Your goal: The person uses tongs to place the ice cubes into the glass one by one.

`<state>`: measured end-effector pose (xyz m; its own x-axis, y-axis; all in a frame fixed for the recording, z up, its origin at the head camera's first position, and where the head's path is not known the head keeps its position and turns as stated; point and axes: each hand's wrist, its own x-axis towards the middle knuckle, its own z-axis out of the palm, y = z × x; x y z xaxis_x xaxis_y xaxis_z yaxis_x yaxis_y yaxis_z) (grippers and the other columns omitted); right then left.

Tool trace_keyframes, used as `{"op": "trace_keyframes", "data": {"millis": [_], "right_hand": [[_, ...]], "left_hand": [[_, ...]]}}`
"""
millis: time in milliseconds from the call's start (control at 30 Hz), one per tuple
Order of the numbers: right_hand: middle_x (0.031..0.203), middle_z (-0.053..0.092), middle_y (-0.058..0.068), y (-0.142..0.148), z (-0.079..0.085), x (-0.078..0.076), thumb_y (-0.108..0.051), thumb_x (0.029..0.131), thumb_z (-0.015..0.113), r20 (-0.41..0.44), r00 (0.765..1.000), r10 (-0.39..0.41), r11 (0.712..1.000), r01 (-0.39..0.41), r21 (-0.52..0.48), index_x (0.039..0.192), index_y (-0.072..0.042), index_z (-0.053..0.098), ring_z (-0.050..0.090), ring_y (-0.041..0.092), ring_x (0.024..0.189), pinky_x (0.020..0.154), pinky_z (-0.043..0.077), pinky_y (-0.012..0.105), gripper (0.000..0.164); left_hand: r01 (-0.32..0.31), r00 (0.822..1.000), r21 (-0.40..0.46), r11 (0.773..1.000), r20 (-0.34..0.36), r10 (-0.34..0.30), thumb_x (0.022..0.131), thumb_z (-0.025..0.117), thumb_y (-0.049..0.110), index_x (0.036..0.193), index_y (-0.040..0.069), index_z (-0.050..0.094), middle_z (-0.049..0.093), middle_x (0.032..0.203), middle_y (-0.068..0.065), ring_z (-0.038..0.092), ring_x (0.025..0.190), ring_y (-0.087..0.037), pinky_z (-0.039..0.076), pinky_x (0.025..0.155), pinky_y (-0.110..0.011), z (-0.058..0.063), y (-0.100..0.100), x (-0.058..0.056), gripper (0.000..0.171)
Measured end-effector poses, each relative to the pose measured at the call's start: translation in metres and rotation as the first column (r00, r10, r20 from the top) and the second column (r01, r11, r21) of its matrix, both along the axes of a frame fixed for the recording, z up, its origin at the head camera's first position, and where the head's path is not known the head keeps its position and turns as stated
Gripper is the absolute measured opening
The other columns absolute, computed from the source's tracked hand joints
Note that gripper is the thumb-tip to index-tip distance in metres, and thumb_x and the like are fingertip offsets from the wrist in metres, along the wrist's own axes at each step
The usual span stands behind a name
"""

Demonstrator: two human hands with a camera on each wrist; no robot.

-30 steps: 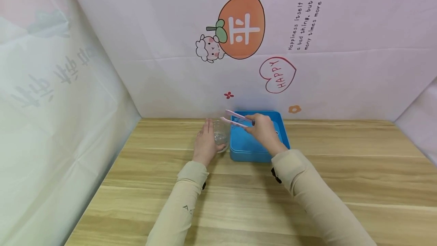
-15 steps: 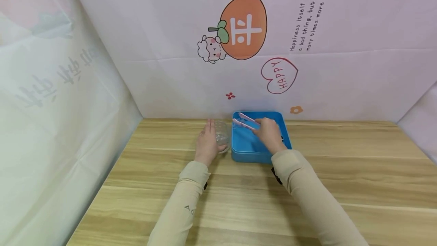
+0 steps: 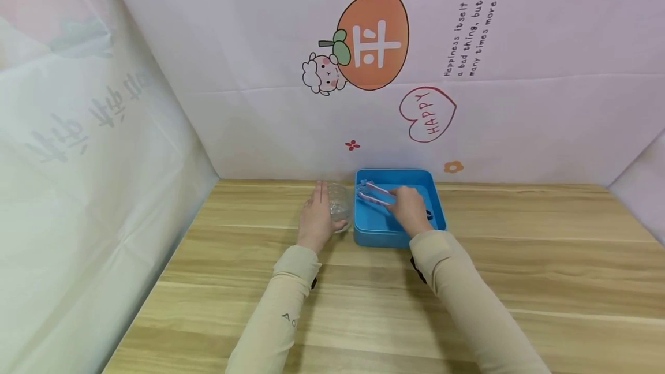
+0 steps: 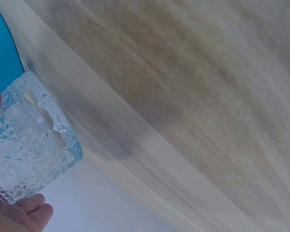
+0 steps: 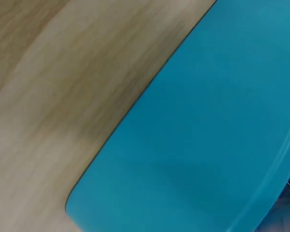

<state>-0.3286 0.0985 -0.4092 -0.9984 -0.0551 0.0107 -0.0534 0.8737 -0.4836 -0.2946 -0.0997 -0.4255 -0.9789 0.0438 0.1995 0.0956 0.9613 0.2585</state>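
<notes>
My left hand (image 3: 315,218) holds a clear, faceted glass cup (image 3: 340,205) against the left side of a blue box (image 3: 381,239). In the left wrist view the glass cup (image 4: 31,145) has a patterned wall, with fingers (image 4: 36,212) at its side; what it contains is unclear. My right hand (image 3: 409,211) grips pink tongs (image 3: 375,199) inside the box. Their two arms are spread, the tips down at small clear bluish pieces (image 3: 365,184) in the far left corner. Whether the tips touch a piece cannot be told.
A small dark item (image 3: 429,214) shows near the box's right wall, partly behind the right hand. The wooden table (image 3: 363,316) meets a white printed cloth (image 3: 270,131) just behind the box. Another cloth (image 3: 150,201) hangs on the left. The box wall (image 5: 193,135) fills much of the right wrist view.
My right hand has lowered the tongs from above the glass cup's rim, rightward into the box and down to the clear pieces. My left hand stays on the cup.
</notes>
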Motion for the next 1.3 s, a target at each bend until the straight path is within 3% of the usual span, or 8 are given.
{"op": "trace_keyframes", "data": {"millis": [367, 833, 1300], "right_hand": [[0.129, 0.059, 0.025, -0.002, -0.0021, -0.0024, -0.011, 0.089, 0.066, -0.007, 1.0, -0.008, 1.0, 0.008, 0.015, 0.128, 0.005, 0.057, 0.059, 0.039, 0.115, 0.094, 0.051, 0.049, 0.043], [0.128, 0.059, 0.023, -0.0006, -0.0019, -0.0022, -0.009, 0.092, 0.061, 0.051, 0.999, 0.004, 1.0, -0.004, 0.009, 0.126, 0.002, 0.06, 0.057, 0.039, 0.116, 0.094, 0.05, 0.049, 0.036], [0.123, 0.063, 0.023, 0.0004, -0.0022, 0.0007, -0.009, 0.092, 0.062, 0.019, 1.0, 0.017, 1.0, -0.017, 0.011, 0.122, 0.003, 0.063, 0.06, 0.038, 0.11, 0.092, 0.051, 0.049, 0.033]], "left_hand": [[0.001, 1.0, -0.006, 1.0, 0.008, -0.001, 0.074, 0.079, 0.044, 0.149, -0.002, 0.022, 0.029, 0.155, -0.019, 0.044, 0.135, -0.032, 0.037, 0.112, -0.041, 0.0003, 0.0006, 0.0003, 0.105], [-0.003, 1.0, 0.019, 1.0, 0.001, 0.003, 0.074, 0.08, 0.043, 0.149, -0.002, 0.022, 0.029, 0.155, -0.019, 0.045, 0.134, -0.034, 0.037, 0.113, -0.042, -0.0007, 0.0001, 0.0003, 0.105], [-0.001, 1.0, 0.007, 1.0, 0.007, 0.001, 0.075, 0.079, 0.043, 0.149, -0.002, 0.022, 0.029, 0.155, -0.019, 0.045, 0.134, -0.033, 0.037, 0.113, -0.041, -0.001, -0.0004, -0.0001, 0.104]]}}
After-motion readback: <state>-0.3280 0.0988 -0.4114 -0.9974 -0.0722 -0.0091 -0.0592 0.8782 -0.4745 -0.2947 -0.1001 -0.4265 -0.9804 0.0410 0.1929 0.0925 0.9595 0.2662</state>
